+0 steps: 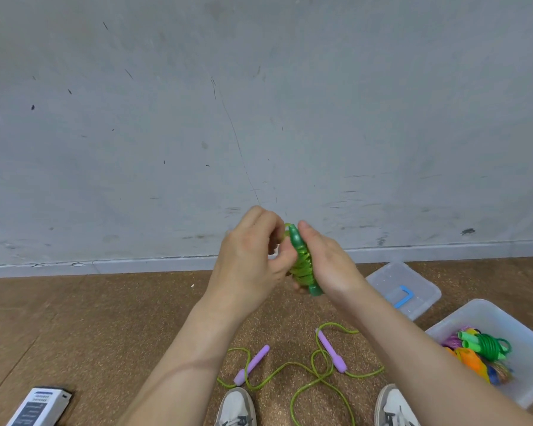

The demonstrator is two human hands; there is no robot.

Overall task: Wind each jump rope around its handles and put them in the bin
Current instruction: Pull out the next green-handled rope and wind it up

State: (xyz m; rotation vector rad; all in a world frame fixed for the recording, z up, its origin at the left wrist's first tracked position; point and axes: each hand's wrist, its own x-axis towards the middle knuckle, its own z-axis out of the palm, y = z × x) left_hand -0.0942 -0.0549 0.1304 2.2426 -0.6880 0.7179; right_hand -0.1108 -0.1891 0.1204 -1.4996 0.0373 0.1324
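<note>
Between the curled fingers (268, 222) of the left hand (246, 265) a loop of the green jump rope (302, 262) is pinched. Its wound handles are gripped by the right hand (330, 265), above the floor (105, 318), left of the bin (474, 315).

— Where are the arms?
— Both forearms are bare, raised in front and angled inward toward each other.
— The left hand (253, 256)?
— Fingers curled, pinching the green rope (302, 262) near its top end.
— And the right hand (326, 265)?
— Just right of the left, wrapped round the same wound bundle, thumb pointing up.
</note>
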